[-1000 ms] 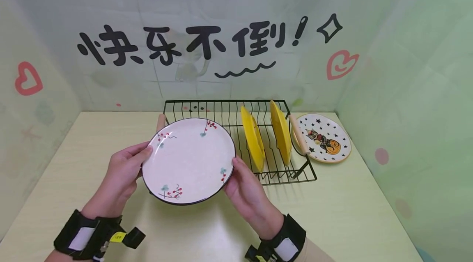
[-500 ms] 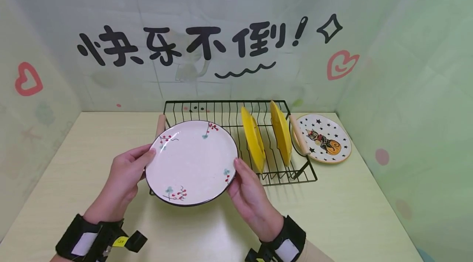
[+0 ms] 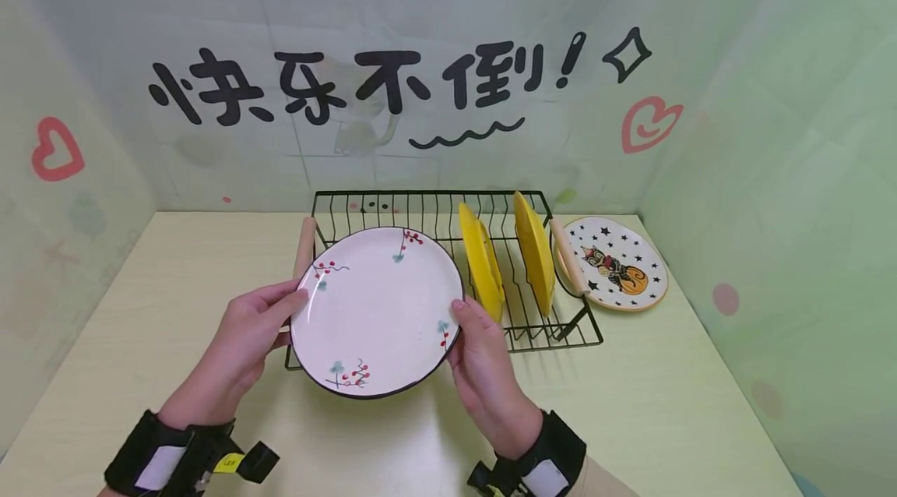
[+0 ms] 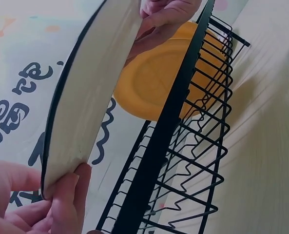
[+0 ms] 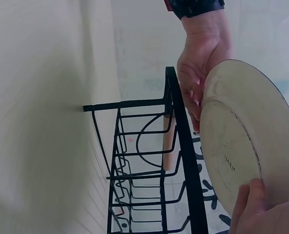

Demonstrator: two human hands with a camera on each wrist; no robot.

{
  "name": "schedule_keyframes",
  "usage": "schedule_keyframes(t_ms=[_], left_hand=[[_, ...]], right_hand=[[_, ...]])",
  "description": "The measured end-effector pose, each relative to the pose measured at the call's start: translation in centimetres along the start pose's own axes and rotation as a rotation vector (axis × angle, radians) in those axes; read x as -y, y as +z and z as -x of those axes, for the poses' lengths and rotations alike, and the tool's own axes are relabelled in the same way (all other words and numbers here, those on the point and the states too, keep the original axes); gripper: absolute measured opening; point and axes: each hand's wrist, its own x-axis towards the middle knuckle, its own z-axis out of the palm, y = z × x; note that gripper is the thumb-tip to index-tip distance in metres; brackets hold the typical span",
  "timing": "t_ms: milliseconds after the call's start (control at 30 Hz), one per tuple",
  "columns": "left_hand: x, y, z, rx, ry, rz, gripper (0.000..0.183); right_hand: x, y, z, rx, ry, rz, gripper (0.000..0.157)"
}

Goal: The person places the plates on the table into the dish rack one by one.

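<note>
A white plate (image 3: 378,310) with a dark rim and red-berry sprigs is held up in front of the black wire dish rack (image 3: 546,337), its face toward the head camera. My left hand (image 3: 252,341) grips its left edge, thumb on the face and fingers behind. At the right edge my right hand (image 3: 490,380) pinches it the same way. In the right wrist view, fingers press the plate's underside (image 5: 227,151), which bears small printed letters. Two yellow plates (image 3: 482,263) stand on edge in the rack's right part. The held plate hides much of the rack's left part.
A white plate with stars and a cat picture (image 3: 617,263) lies right of the rack, partly behind its wooden handle (image 3: 569,255). The pale table (image 3: 175,271) meets a printed cloth backdrop (image 3: 434,92) behind and at both sides.
Both hands have carried the white plate a little to the right and slightly down. The rack and the other plates have stayed in place.
</note>
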Motion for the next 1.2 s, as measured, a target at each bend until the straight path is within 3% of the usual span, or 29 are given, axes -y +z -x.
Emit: schedule_keyframes(t_ms=[233, 500, 667, 733, 933, 1200], left_hand=[[-0.5, -0.3, 0.0, 0.022, 0.049, -0.035, 0.058], [-0.8, -0.8, -0.6, -0.142, 0.191, -0.075, 0.055], [-0.1, -0.6, -1.4, -0.212, 0.224, -0.211, 0.05], [0.3, -0.7, -1.8, -0.192, 0.222, -0.276, 0.052], [1.5, -0.9, -3.2, -0.047, 0.197, -0.4, 0.066], [1.5, -0.3, -4.4, -0.063, 0.148, -0.316, 0.061]], right_hand=[[0.8, 0.1, -0.1, -0.034, 0.01, -0.01, 0.036], [1.5, 0.2, 0.0, -0.065, 0.012, -0.027, 0.028], [1.6, 0.0, -0.1, -0.066, 0.004, -0.022, 0.027], [1.6, -0.1, -0.1, -0.064, 0.003, -0.017, 0.029], [1.7, -0.1, -0.1, -0.055, -0.001, 0.001, 0.031], [2.2, -0.2, -0.2, -0.059, -0.006, 0.056, 0.028]])
